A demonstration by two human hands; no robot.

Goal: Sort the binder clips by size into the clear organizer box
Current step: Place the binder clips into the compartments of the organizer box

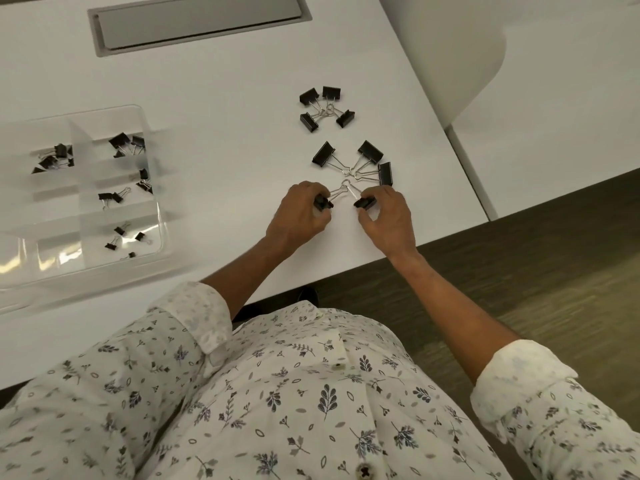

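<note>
- Step in hand, by the look of it: you're picking up big clips w/ both hands, off the surface [214,98].
- Your left hand [300,216] is pinched shut on one big clip [322,204]; only part of its black body shows past the fingers, wire handles point up-right.
- Your right hand [388,216] has thumb & fingertips closed around another big clip [365,203], its handles pointing up-left so they nearly meet the other clip's.
- Three more big clips [370,151] lie just beyond, fanned out w/ handles toward a shared centre.
- Farther back, apart from those: four mid clips [309,96] in a similar fan.
- Box [152,188] sits well left of your hands; clear, divided, w/ small clips already in several compartments. Which sizes are where is hard to tell thru the glare.
- Next move prob. calls for lifting clear w/o snagging the neighbours' handles, then carrying left to an empty or matching compartment.
- Clips: black folded-metal bodies, silver wire loops; stiff, light, easy to tangle by the loops.
</note>
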